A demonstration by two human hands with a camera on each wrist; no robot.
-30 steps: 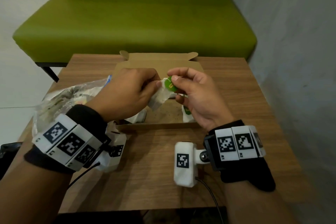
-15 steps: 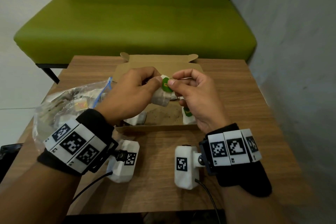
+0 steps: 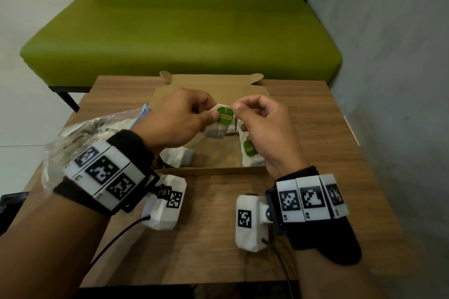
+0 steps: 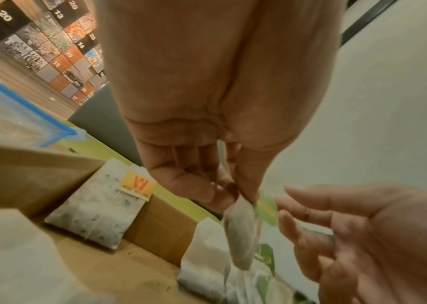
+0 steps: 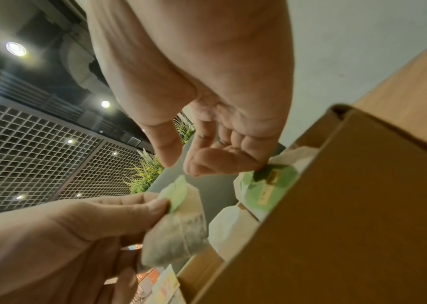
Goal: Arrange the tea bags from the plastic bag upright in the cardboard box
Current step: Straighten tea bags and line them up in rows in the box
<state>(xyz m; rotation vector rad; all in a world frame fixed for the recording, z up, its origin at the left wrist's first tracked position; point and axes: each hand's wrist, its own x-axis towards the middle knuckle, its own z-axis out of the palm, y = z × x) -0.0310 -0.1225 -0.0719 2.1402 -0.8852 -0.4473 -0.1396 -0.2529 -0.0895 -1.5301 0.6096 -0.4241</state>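
Observation:
My left hand [image 3: 211, 115] pinches a white tea bag [image 3: 215, 130] by its top, beside its green tag [image 3: 225, 116], above the open cardboard box [image 3: 211, 82]. The bag [image 4: 241, 232] hangs down from the thumb and fingers. My right hand [image 3: 239, 110] hovers just right of the tag, fingers loosely curled; in the right wrist view its thumb [image 5: 165, 152] and fingers are apart and hold nothing. Inside the box a green-tagged bag [image 3: 250, 153] stands at the right wall, and an orange-tagged bag [image 4: 98, 209] leans at the left. The clear plastic bag [image 3: 80, 133] lies to the left.
The box sits at the far middle of a small wooden table [image 3: 218, 238]. A green bench [image 3: 182, 31] stands just behind the table, and a grey wall [image 3: 388, 56] runs along the right side. The plastic bag's blue zip edge [image 3: 143, 111] touches the box's left side.
The tea bag has turned so its green tag faces me. My right fingers, which pinched the tag before, have come off it. Both hands stay above the box.

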